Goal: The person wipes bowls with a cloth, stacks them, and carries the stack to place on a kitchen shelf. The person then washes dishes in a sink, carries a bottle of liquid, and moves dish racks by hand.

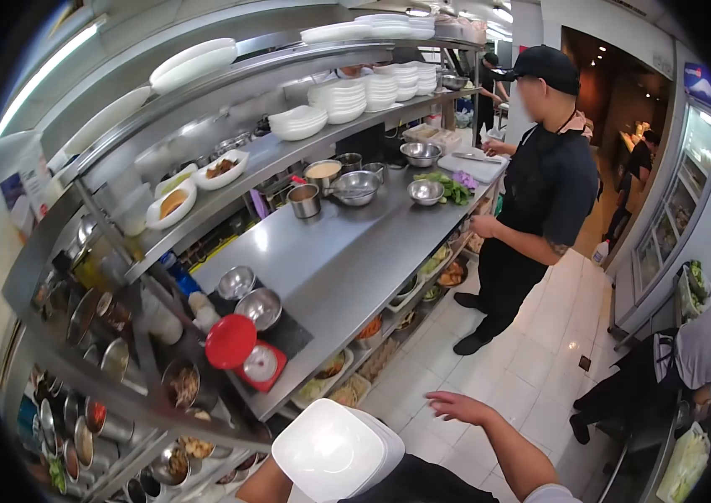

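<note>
A stack of white square dishes [322, 448] is held up against my body at the bottom of the view. My left forearm [265, 484] comes in at its left side and supports it, while the fingers of that hand are hidden by the dishes. My right hand [460, 408] is held out over the floor, fingers apart, holding nothing. Nearest beyond the stack, a red kitchen scale [261, 369] stands on the corner of the steel counter [263, 256], with metal bowls [260, 308] behind it.
A person in a black cap [544, 159] stands along the counter by a white cutting board [468, 166]. Another person [699, 356] bends at the right. Stacked plates [343, 101] and filled dishes [223, 168] line the shelf. Food containers [179, 381] fill the left; a glass-door fridge [678, 201] stands right.
</note>
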`<state>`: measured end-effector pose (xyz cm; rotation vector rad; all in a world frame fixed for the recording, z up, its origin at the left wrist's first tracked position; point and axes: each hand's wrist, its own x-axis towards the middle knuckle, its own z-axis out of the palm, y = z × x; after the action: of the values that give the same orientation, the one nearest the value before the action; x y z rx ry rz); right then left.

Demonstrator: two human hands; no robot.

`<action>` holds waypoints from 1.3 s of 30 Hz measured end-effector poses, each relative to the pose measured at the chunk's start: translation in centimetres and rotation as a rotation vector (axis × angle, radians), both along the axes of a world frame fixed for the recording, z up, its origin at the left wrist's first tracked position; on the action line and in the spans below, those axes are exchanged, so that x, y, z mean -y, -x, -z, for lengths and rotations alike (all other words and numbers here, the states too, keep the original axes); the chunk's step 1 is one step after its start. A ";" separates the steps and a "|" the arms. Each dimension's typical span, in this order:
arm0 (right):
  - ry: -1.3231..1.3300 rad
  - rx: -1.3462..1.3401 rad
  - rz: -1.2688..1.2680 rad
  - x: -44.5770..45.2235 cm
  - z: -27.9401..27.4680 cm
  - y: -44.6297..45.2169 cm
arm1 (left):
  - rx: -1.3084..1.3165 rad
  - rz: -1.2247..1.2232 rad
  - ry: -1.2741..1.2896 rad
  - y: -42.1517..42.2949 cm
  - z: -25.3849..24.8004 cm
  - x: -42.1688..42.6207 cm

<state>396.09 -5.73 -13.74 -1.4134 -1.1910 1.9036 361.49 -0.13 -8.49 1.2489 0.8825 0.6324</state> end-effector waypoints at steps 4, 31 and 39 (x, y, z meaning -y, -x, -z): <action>-0.221 -0.209 -0.305 -5.1 -8.1 5.7 | -0.113 -0.049 -0.264 -0.9 0.0 -5.0; -0.262 -0.331 -0.108 -40.9 -1.0 2.6 | 0.693 -0.860 0.549 -10.5 11.1 -27.5; -0.156 -0.327 -0.206 -44.6 7.3 3.5 | 0.379 -1.124 0.416 -12.5 7.6 -29.6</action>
<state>392.61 38.88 -21.06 -0.8846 -1.3262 2.0314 373.95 29.49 -16.11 0.1437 1.2742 1.4168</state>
